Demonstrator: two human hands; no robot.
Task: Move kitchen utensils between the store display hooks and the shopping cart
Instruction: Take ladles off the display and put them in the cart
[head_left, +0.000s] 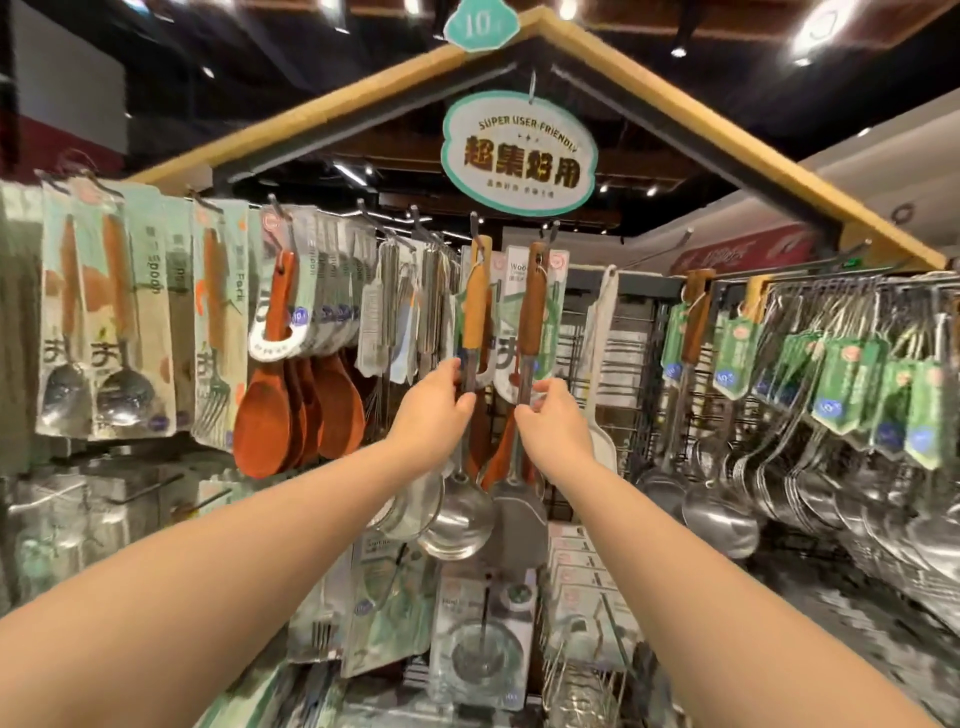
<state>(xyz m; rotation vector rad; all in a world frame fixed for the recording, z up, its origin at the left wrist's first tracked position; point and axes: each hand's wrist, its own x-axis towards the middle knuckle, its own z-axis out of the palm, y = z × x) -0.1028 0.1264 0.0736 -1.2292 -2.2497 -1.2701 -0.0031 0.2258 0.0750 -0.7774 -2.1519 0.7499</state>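
Curling round the steel shank of the ladle (477, 306), the fingers (461, 401) of the left hand (439, 402) grip it just below its pale wooden handle. The right hand (551, 418) pinches the shank of the spatula (533, 312) at about the same height. Both utensils hang upright, long axes vertical, tops apparently caught on the display hooks (474, 224) straight above the hands, bowl and blade below. Freeing them probably means lifting up, then outward. No shopping cart is in view.
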